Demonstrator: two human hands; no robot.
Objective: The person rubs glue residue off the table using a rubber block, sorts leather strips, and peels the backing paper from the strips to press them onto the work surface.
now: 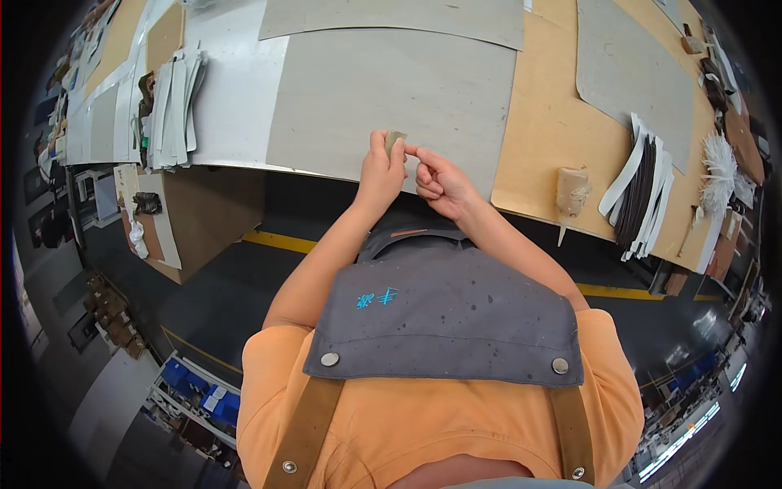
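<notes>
My left hand is raised just over the near edge of the bench, its fingers closed around a small flat olive-brown piece. The piece sticks up past the fingertips; its exact kind is too small to tell. Beside it, my right hand has the index finger stretched toward the left thumb, touching or nearly touching it. The other right fingers are curled in, and whatever they may hold is hidden. Beneath both hands lies a large grey sheet on the bench top.
On the right, a cone-shaped bag hangs over the bench edge, near bundled white and dark strips. More pale strips hang at the left. Below the bench stands a brown panel. Blue bins sit on a rack behind.
</notes>
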